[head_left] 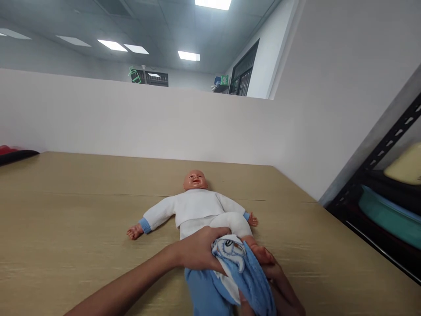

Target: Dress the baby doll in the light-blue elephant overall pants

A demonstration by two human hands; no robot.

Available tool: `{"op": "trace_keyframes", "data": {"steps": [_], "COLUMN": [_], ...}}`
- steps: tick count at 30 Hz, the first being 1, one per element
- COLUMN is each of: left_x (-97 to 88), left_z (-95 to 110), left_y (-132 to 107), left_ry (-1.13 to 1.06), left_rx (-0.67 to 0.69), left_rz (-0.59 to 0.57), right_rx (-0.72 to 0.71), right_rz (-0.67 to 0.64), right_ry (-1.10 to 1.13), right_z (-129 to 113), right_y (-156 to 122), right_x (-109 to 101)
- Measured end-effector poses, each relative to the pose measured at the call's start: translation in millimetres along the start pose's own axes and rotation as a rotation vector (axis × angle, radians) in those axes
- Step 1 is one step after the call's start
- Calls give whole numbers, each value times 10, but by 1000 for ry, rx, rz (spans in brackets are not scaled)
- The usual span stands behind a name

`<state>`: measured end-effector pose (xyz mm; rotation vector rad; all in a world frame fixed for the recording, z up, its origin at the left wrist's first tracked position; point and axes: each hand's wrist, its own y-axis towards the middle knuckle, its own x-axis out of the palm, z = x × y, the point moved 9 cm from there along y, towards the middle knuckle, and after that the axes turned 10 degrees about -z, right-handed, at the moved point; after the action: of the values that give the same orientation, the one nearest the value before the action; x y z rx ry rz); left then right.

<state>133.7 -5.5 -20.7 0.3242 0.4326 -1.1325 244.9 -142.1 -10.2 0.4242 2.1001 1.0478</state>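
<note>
A baby doll (197,204) lies on its back, head away from me, arms spread, in a white top with blue cuffs. Blue trousers (253,272) with an embroidered cartoon face are bunched around its lower legs. My left hand (202,248) is closed on the white-and-blue edge of the trousers, beside the doll's raised knee. On the other side, my right hand (279,283) is closed on the trousers' blue cloth, its fingertips at the doll's bare foot (263,254). The cloth partly hides my right fingers and the doll's other leg.
The doll lies on a light wooden table (82,219) with a low white partition (148,123) behind it. A dark metal shelf (378,162) at the right holds a teal tub (388,215). A black-edged red item (9,151) shows at the far left.
</note>
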Motion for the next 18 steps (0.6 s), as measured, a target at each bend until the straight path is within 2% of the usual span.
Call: {"op": "trace_keyframes", "data": {"steps": [5, 9, 12, 14, 18], "left_x": [-164, -299, -428, -486, -558], "left_z": [87, 96, 68, 71, 84], "left_y": [-64, -113, -154, -163, -162], "left_ry": [-94, -236, -288, -295, -311], "left_rx": [65, 105, 87, 81, 84], "left_rz": [186, 313, 426, 459, 471], "right_rx": [-36, 72, 140, 138, 111], "right_rz": [-159, -258, -306, -310, -206], "right_ry": [220, 353, 437, 468, 436], "right_z": [126, 236, 367, 445, 589], "right_y": [383, 640, 783, 867, 992], "right_x": [99, 238, 372, 443, 488]}}
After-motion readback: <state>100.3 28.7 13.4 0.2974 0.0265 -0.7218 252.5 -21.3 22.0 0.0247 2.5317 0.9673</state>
